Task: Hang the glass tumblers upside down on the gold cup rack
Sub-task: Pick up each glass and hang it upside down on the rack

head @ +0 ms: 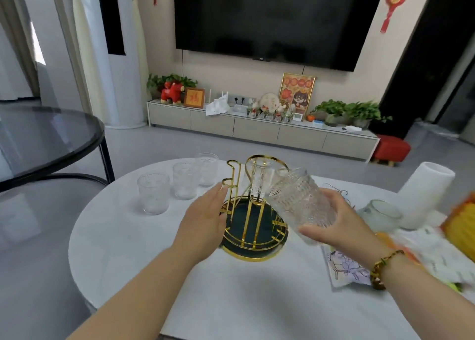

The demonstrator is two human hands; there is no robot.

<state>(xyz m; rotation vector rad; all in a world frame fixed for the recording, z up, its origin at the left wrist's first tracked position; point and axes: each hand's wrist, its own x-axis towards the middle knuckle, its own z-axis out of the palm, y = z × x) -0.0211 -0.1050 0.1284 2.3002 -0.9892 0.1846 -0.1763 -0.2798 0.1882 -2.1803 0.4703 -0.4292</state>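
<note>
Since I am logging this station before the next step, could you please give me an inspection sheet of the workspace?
Surface: white round table, bare at its near edge.
Job's things: gold cup rack on a dark tray; one inverted tumbler already hung; three upright tumblers in a row to its left.
Clutter: papers, small glass bowl, white cylinder, blurred orange item at the right edge.
Grippers: left hand open beside the rack; right hand holds a tilted tumbler.
Cables: nothing seen on the table.
Surroundings: wall television, low cabinet, dark glass table.
</note>
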